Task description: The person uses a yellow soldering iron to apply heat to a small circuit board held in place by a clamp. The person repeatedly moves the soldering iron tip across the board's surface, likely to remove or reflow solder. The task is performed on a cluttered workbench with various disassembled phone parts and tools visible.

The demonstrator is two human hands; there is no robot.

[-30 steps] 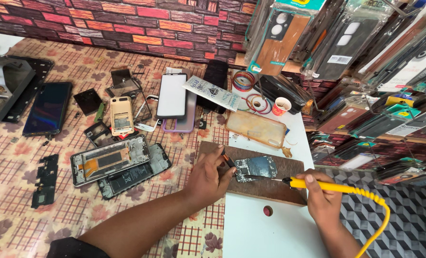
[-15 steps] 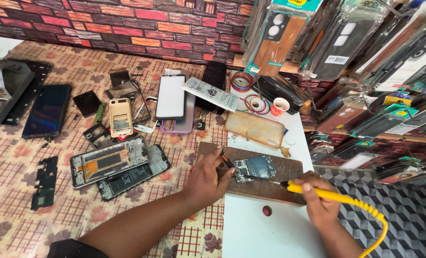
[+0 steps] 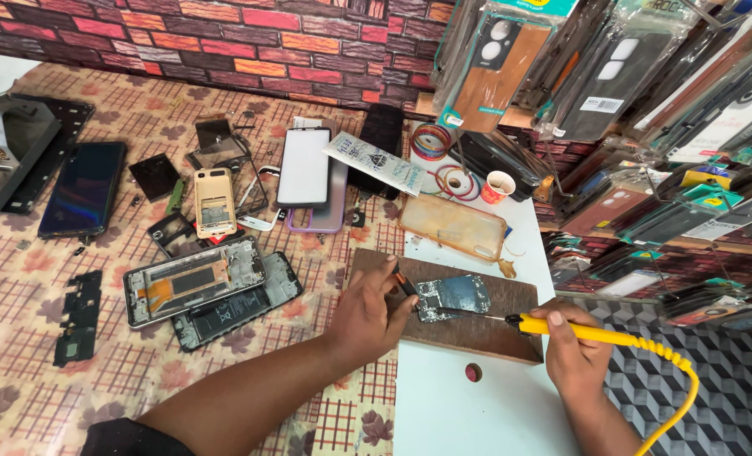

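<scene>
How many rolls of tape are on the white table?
3: a teal and red roll at the table's back edge, a red one lying flat before it, and a small orange-and-white one to its right. More may hide behind the hanging cases.

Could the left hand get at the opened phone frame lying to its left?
Probably yes: the left hand would first have to let go of its small tool; nothing lies between it and the phone frame.

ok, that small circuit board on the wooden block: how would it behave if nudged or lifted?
The circuit board looks thin and flat, so probably light and stiff. It lies loose on the wooden block, so a push would likely slide it; the left hand steadies its edge. Exposed parts suggest it is fragile, and the soldering iron in the right hand touches it.
</scene>
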